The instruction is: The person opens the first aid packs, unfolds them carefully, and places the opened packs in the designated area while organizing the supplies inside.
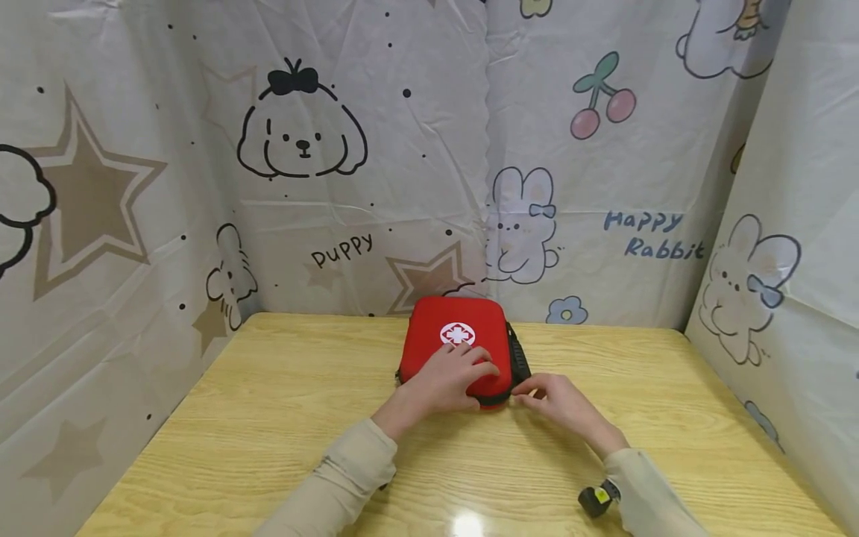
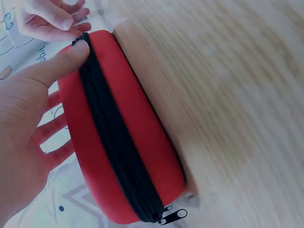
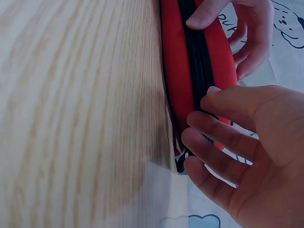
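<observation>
A red zipped first-aid case (image 1: pixel 423 335) with a white cross emblem lies on the table, its black zipper (image 2: pixel 102 111) running along the side. My left hand (image 1: pixel 446 380) grips the case at the front, fingers bent over the lid and thumb on the zipper band. At the front right corner is my right hand (image 1: pixel 560 399), its thumb and loosely bent fingertips (image 3: pixel 195 118) right at the zipper band, with a gap between them. Metal zipper pulls (image 2: pixel 175 217) hang at the case's other end. A black handle (image 1: pixel 518 356) sits on the right side.
The wood-grain table (image 1: pixel 282 418) extends to both sides of the case. Close behind it hangs a patterned cloth (image 1: pixel 376 201), which also encloses the left and right sides. A small black device (image 1: pixel 596 500) is strapped at the right wrist.
</observation>
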A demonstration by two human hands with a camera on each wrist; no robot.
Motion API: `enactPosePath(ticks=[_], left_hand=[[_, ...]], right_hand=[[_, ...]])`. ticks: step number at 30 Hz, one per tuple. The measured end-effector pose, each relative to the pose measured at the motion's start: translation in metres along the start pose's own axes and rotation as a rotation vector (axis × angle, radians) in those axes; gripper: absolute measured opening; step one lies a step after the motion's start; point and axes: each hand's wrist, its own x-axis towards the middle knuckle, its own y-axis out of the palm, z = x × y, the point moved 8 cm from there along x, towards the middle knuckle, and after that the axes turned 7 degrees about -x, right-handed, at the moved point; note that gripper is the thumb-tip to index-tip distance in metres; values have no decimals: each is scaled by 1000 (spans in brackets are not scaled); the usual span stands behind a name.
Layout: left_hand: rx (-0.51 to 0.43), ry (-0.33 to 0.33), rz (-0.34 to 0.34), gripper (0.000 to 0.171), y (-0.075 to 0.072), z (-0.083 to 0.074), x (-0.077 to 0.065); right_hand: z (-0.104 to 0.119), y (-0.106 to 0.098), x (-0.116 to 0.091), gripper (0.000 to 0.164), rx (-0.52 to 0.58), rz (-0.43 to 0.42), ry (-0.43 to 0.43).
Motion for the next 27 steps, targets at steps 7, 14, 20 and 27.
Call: enactPosePath(ticks=[7,14,20,27], left_hand=[[34,-11,-9,50,1,1,2],[67,39,-78,43,-8,-3,0],[90,79,-158,38,-15,-4,-2],[111,122,-231,43,-24,-5,-6]], right_hand=[[1,1,-1,17,6,29,-13],[1,0,0,15,4,15,-16],[7,1,4,15,12,20,-19],[5,6,11,4,3,5,41]])
